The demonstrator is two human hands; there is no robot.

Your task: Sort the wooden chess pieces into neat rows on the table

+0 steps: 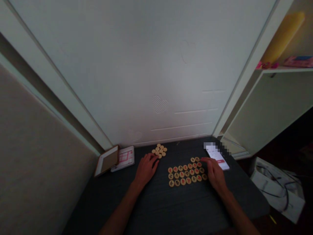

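Round wooden Chinese chess pieces lie on a dark table (156, 209). At the back is a loose cluster of face-down pieces (160, 150), blank side up. My left hand (146, 168) rests at the cluster's near edge, fingers stretched out and fingertips at the closest pieces. Right of centre, face-up pieces (186, 173) with red and black characters form three rows. Two more pieces (195, 159) start another row behind them. My right hand (215, 171) lies at the rows' right end, its index finger stretched toward the rearmost right piece. Its other fingers are partly hidden.
A phone (218, 158) with a lit screen lies behind my right hand. On the left are an open brown-edged box (107, 160) and a white case (124, 159) with red markings. A white panel stands behind the table; a white box (278, 187) with cables sits right.
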